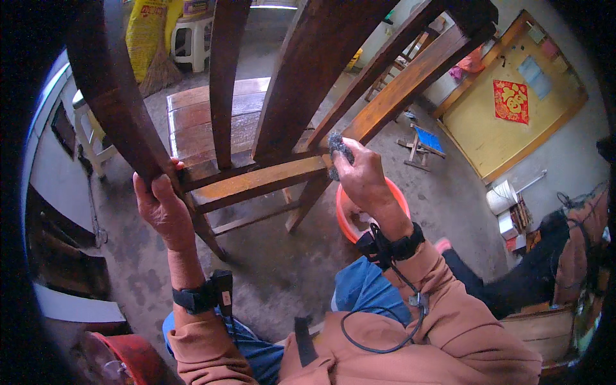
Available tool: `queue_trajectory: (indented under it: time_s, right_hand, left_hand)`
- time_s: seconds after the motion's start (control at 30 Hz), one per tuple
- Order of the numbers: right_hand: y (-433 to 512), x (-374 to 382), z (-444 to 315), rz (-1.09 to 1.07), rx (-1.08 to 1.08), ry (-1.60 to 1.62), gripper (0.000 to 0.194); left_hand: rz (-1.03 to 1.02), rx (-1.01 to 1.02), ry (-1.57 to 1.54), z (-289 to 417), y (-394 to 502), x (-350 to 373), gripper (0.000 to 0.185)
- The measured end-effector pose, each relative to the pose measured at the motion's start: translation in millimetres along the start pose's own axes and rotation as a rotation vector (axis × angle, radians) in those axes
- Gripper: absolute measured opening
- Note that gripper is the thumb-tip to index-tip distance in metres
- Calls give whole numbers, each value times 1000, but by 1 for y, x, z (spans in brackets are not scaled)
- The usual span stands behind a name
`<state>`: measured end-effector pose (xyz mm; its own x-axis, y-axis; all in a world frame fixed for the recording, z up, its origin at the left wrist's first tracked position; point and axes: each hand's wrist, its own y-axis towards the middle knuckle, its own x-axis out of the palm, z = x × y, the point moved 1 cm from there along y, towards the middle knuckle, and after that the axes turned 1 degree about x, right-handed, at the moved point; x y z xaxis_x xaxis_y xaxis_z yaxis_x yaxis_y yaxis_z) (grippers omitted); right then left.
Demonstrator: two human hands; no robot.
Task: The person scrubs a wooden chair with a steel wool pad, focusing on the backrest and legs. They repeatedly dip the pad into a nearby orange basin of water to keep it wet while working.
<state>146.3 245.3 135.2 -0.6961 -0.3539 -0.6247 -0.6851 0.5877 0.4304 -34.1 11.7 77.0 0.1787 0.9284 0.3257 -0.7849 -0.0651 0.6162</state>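
Observation:
A dark wooden chair stands before me, its slatted back (308,72) towards me and its plank seat (192,122) beyond, shiny as if wet. My left hand (166,211) grips the left back post (120,101), thumb on the near side and a fingertip showing past the far side. In my right hand (363,180) is a grey steel-wool scouring pad (340,149), pressed against the right back post where the lower rail (260,183) joins it. Below that hand, partly hidden by it, an orange-red plastic basin (341,219) sits on the floor and holds something pale.
Right of the chair is a folding stool (428,139) with a blue seat. Another person's dark-clothed leg (519,274) reaches in at right. A broom (161,70) and a white plastic stool (192,45) stand behind. At lower left is a red container (127,353).

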Motion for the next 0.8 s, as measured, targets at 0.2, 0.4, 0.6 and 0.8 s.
queue_trajectory:
  time_s: [0.2, 0.4, 0.6, 0.8]
  right_hand:
    - [-3, -5, -3, 64, -34, 143, 20]
    - [3, 10, -3, 58, 15, -67, 31]
    - [-23, 11, -3, -53, 64, 193, 33]
    - [-39, 16, -20, 87, -310, 234, 37]
  left_hand:
    - [-29, -8, -50, 1, -2, -1, 30]
    - [-26, -12, -20, 2, -1, -1, 30]
    - [-25, -10, -47, -1, -1, -1, 29]
    - [-23, -3, -23, -1, 0, -2, 31]
